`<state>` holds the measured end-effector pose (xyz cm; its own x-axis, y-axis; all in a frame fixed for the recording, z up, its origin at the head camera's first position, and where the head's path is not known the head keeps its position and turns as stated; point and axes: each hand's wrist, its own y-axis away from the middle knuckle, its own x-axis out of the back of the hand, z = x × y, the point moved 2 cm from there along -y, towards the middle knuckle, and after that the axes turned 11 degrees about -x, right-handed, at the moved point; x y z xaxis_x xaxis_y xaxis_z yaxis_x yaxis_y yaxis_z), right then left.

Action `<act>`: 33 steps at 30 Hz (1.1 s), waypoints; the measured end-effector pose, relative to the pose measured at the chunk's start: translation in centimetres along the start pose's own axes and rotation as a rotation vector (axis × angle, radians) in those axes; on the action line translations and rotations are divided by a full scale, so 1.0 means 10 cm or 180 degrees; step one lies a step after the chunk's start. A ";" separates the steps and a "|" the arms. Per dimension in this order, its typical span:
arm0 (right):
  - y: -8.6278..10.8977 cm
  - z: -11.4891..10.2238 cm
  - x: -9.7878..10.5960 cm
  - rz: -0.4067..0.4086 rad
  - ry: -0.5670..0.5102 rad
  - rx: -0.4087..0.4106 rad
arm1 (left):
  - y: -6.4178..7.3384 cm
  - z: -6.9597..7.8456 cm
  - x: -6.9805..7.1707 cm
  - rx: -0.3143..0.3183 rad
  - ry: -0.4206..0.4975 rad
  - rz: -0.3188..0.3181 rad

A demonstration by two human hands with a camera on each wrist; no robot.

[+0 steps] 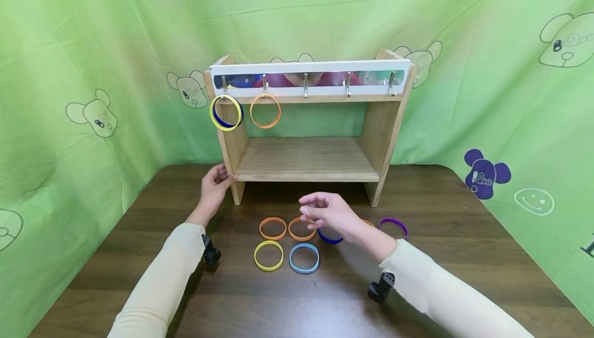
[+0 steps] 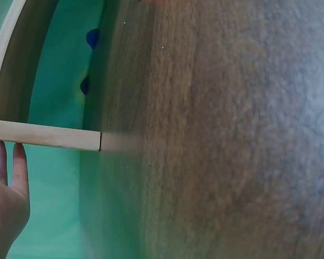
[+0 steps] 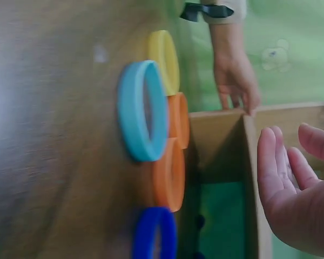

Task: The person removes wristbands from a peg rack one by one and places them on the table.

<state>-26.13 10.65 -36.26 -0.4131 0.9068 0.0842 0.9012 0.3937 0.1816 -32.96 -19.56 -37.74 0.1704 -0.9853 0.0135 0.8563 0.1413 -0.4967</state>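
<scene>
My left hand (image 1: 214, 189) touches the left side panel of a wooden shelf (image 1: 308, 177), straight fingers on its outer face and thumb at its front edge. Above the table, in front of the shelf, my right hand (image 1: 331, 213) hovers with loosely bent fingers and holds nothing. Below it lie silicone wristbands: two orange wristbands (image 1: 273, 238), a yellow wristband (image 1: 268, 269), a light blue wristband (image 3: 132, 113) and a dark blue wristband (image 1: 330, 241). My right forearm partly hides another orange wristband (image 1: 368, 222); a purple wristband (image 1: 393, 220) lies beyond it.
Several metal hooks (image 1: 306, 85) line the shelf's white top strip (image 1: 274, 67). A yellow wristband (image 1: 227, 129) and a dark blue one hang from the leftmost hook, and an orange wristband (image 1: 265, 127) from the second. A green curtain (image 1: 297, 7) surrounds the brown table (image 1: 260, 312).
</scene>
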 end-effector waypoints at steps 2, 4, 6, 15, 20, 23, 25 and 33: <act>-0.04 -0.08 -0.02 0.0039 0.0006 0.0078 | 0.00 0.00 0.00 -0.0012 0.0001 0.0021; -0.08 -0.16 -0.05 0.0090 0.0016 0.0153 | 0.00 0.00 -0.01 -0.0018 0.0023 0.0040; -0.13 -0.24 -0.09 0.0138 0.0022 0.0210 | 0.00 0.01 -0.01 -0.0013 0.0036 0.0057; -0.33 -0.66 -0.19 0.0306 -0.0318 0.0595 | 0.01 0.01 -0.01 0.0008 0.0052 0.0036; -0.41 -0.88 -0.19 0.0414 -0.0488 0.0748 | 0.01 0.01 -0.01 -0.0005 0.0054 0.0018; -0.46 -0.99 -0.20 0.0434 -0.0561 0.0804 | 0.02 0.01 -0.01 -0.0025 0.0100 0.0042; -0.51 -1.06 -0.22 0.0457 -0.0613 0.0834 | 0.02 0.01 -0.01 -0.0033 0.0140 0.0062; -0.64 -1.26 -0.28 0.0503 -0.0873 0.0854 | 0.01 0.02 -0.01 0.0004 0.0228 0.0047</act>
<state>-32.42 3.73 -25.31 -0.2491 0.9515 -0.1804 0.9680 0.2387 -0.0776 -32.79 -19.45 -37.66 0.1477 -0.9874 -0.0561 0.8547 0.1560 -0.4952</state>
